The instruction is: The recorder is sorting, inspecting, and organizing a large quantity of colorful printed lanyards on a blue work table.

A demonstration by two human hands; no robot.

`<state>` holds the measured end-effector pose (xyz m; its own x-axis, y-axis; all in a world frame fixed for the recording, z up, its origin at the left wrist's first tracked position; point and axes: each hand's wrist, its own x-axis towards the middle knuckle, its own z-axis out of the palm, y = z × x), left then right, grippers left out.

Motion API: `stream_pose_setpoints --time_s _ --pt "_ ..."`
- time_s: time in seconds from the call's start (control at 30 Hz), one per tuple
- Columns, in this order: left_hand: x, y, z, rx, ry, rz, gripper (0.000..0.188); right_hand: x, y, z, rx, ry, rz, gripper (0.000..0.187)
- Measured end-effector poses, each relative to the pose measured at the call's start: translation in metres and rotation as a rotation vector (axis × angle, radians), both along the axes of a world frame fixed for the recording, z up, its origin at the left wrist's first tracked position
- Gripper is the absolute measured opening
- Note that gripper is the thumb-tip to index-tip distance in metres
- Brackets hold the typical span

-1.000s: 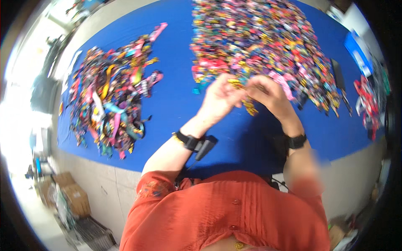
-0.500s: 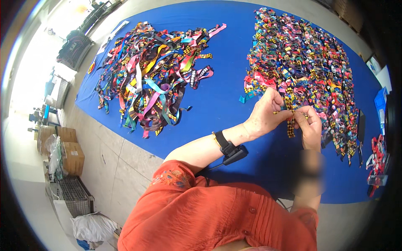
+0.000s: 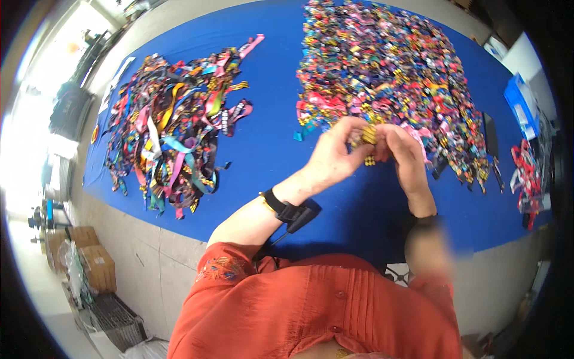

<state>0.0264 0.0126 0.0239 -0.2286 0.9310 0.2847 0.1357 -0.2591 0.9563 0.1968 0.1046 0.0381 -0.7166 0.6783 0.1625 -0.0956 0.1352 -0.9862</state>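
In front of me, at the near edge of a wide mat of knotted multicoloured ribbons (image 3: 382, 66), both hands work on one yellow-and-black checkered ribbon (image 3: 369, 135). My left hand (image 3: 336, 153) is closed on it, thumb and fingers pinching from the left. Opposite, my right hand (image 3: 405, 157) grips the same strip, its fingertips partly hidden behind the ribbon and blurred. A bunched part shows between the hands, and a short end hangs below. Whether the strip is joined to the mat cannot be made out. To the left lies a heap of loose ribbons (image 3: 173, 128).
Everything lies on a blue-covered table (image 3: 263, 179). At its right are a dark flat piece (image 3: 490, 136), a blue tray (image 3: 522, 109) and a bundle of red and white strips (image 3: 526, 173). Cardboard boxes (image 3: 98, 267) and a wire crate (image 3: 110, 314) stand on the floor, lower left.
The view has shifted, so the table contents appear farther left. The checkered ribbon, which hung longer below my fingers, is now bunched between my hands. Both hands still hold it.
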Motion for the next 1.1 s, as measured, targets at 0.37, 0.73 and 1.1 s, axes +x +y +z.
stream_pose_setpoints --time_s 0.37,0.73,1.1 --pt "-0.006 0.002 0.006 -0.134 -0.51 -0.123 0.015 -0.001 0.007 0.001 -0.074 0.044 -0.23 0.021" --pt "-0.011 0.002 -0.003 -0.242 -0.396 -0.192 0.017 -0.002 0.005 -0.006 0.041 -0.108 -0.089 0.013" --pt "-0.013 0.001 0.0 -0.316 -0.323 -0.186 0.014 0.002 0.013 -0.01 0.004 -0.115 -0.059 0.014"
